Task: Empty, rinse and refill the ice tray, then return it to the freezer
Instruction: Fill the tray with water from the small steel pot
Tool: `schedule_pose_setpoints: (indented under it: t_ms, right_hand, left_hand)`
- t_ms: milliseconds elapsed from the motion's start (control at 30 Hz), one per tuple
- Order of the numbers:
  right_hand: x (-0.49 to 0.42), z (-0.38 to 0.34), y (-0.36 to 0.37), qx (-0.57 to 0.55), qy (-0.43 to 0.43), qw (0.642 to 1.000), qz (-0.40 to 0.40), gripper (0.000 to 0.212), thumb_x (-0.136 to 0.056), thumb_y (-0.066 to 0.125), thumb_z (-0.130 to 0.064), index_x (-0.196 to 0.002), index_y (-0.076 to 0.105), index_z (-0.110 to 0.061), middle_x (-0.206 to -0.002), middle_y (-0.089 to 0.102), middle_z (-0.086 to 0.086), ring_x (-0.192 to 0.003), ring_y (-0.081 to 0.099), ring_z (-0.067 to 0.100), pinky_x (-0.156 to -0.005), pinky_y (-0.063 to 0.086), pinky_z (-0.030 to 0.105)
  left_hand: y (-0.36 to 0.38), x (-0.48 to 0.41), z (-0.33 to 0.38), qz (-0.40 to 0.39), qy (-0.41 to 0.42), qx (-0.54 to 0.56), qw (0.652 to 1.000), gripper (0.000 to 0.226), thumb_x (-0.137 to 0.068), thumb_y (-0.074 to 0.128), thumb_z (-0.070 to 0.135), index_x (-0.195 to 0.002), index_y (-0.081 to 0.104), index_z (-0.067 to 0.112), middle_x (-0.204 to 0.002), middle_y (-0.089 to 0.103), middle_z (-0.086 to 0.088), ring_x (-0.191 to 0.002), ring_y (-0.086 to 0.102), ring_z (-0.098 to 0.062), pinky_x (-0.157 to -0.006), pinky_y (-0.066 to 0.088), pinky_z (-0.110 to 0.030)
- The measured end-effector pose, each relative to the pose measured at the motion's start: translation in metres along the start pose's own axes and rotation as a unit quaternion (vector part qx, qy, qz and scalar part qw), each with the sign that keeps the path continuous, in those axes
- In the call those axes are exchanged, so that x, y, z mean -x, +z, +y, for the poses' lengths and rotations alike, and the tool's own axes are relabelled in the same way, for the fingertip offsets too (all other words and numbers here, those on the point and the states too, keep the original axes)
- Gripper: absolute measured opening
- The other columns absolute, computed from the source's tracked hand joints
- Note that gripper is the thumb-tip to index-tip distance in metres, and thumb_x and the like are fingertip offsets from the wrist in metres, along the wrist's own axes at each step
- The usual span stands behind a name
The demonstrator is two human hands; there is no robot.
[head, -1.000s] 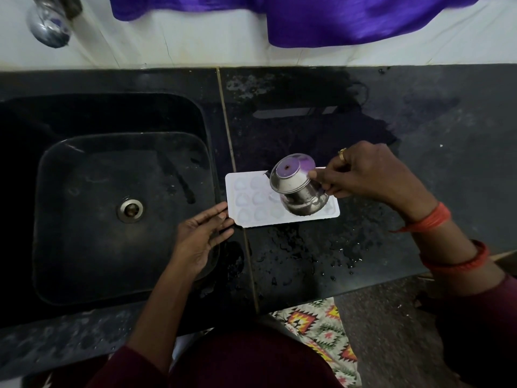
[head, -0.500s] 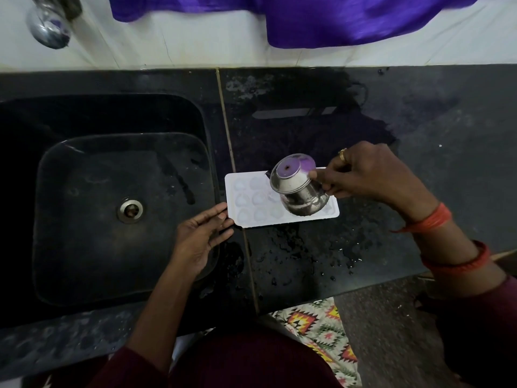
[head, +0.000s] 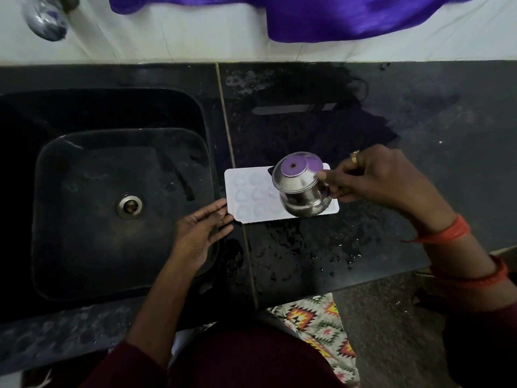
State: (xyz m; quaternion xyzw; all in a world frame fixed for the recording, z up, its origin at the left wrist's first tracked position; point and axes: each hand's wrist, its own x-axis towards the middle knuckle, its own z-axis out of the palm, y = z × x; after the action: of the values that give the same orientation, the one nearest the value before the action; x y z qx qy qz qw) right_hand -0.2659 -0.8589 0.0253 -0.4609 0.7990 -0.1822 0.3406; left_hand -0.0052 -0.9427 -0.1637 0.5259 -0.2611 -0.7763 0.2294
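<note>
White plastic, the ice tray (head: 249, 191) lies flat on the wet black stone counter (head: 419, 121), just right of the sink (head: 84, 152), with its long side running left to right. From my remote seat I see rounded pockets in its left half; the right half is hidden under a small steel pot (head: 303, 196). The right hand (head: 375, 177) grips that pot from the right, fingers and thumb curled round its neck, a ring (head: 354, 157) on one finger. The pot is held tilted above the tray, and I cannot tell whether water is leaving it. The left hand (head: 201, 233) is flat and relaxed, its straight fingertips touching the tray's near left corner. Water drops dot the counter near the tray. A purple cloth (head: 335, 15) hangs at the far wall.
</note>
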Motion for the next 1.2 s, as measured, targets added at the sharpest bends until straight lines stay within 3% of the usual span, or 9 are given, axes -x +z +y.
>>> schedule_pose_setpoints:
  t_ms: [200,367,633,1200]
  right_hand:
    - [0.006,0.007,0.005,0.031,0.001,1.000,-0.005,0.035,-0.083,0.069,-0.052,-0.066,0.076,-0.023,-0.065,0.075,-0.010,-0.061,0.073,0.003,-0.067,0.055,0.012]
    - [0.008,0.007,0.009,0.048,0.005,0.999,-0.007,0.034,-0.085,0.070,-0.049,-0.060,0.071,-0.028,-0.057,0.070,-0.015,-0.056,0.069,-0.002,-0.056,0.045,0.002]
    - [0.004,0.007,0.015,0.089,-0.005,0.996,-0.011,0.032,-0.087,0.070,-0.048,-0.063,0.073,-0.027,-0.059,0.070,-0.018,-0.053,0.067,-0.006,-0.055,0.043,0.001]
    - [-0.001,0.009,0.016,0.130,-0.004,0.991,-0.016,0.035,-0.087,0.068,-0.051,-0.066,0.075,-0.025,-0.061,0.073,-0.008,-0.059,0.069,0.000,-0.065,0.050,0.012]
  left_hand:
    - [0.001,0.003,0.000,-0.004,0.004,0.002,1.000,0.023,-0.096,0.062,0.003,-0.116,0.071,0.009,-0.106,0.078,-0.005,-0.091,0.075,-0.013,-0.070,0.061,-0.025]
    - [0.002,0.004,-0.001,-0.002,0.001,0.006,1.000,0.025,-0.096,0.061,0.003,-0.119,0.070,0.008,-0.108,0.077,-0.005,-0.090,0.076,-0.013,-0.068,0.061,-0.024]
    - [0.001,0.006,-0.001,-0.008,0.002,0.004,1.000,0.024,-0.097,0.061,0.003,-0.118,0.070,0.010,-0.109,0.077,-0.004,-0.093,0.075,-0.013,-0.071,0.061,-0.025]
    - [0.001,0.007,-0.004,-0.005,0.003,0.006,1.000,0.026,-0.096,0.062,0.004,-0.119,0.070,0.011,-0.110,0.077,-0.005,-0.095,0.075,-0.014,-0.068,0.060,-0.023]
